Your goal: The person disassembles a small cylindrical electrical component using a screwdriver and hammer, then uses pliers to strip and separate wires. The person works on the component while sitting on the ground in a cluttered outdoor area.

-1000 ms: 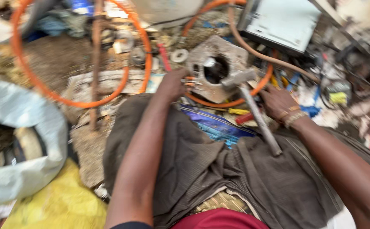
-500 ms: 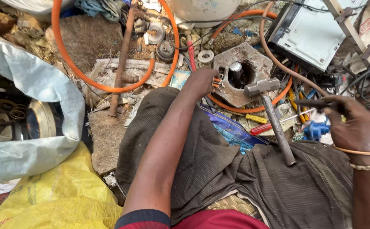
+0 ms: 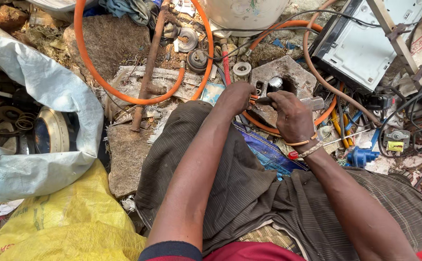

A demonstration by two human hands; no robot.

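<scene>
Left hand [image 3: 236, 98] and right hand [image 3: 292, 115] meet at 12 o'clock of the lap, over a grey metal block [image 3: 288, 77]. The block sits on the ground just beyond the knees, with a round opening on its top face.

Left grip: clenched, fist against the block's near-left edge; what it holds is hidden, cannot tell. Right grip: clenched on a thin dark tool [image 3: 264, 100] whose tip points to 9 o'clock, toward the left fist. Small orange bits show between the two hands. Bangles on the right wrist.

An orange hose [image 3: 124, 96] loops wide at 10 o'clock of the hands, with another run of it curving under the block. A rusty pipe [image 3: 145, 77] lies across the loop, running 12 to 6. Round metal parts [image 3: 194, 48] lie at 11 o'clock. A grey metal case [image 3: 365, 46] stands at 2 o'clock. A blue fitting [image 3: 361, 155] lies at 4 o'clock, near tangled black wires. A white sack [image 3: 41, 125] sits at 9 o'clock, open, springs and a disc inside. A yellow sack [image 3: 66, 217] lies at 7 o'clock.

The person sits in striped brown cloth [image 3: 240, 193] over the legs.
</scene>
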